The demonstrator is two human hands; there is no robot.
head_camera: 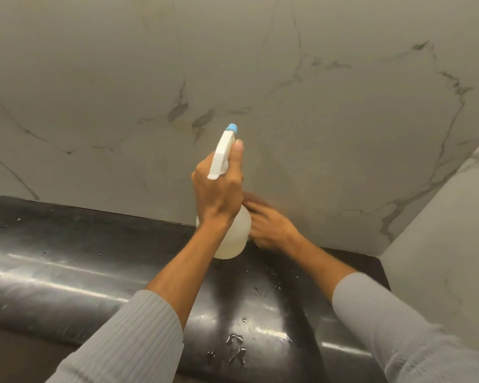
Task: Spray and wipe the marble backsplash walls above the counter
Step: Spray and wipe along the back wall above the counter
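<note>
Head view: my left hand [219,189] clamps spray bottle [231,233] at backsplash [329,120]; right hand [271,228] blurred, grip unclear. I judge wiping; next, more spray.

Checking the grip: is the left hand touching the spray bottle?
Touching. The head view shows the left hand wrapped around the spray bottle neck.

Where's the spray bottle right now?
The spray bottle is mid-frame in the left hand, raised above the black counter, nozzle toward the marble wall.
</note>
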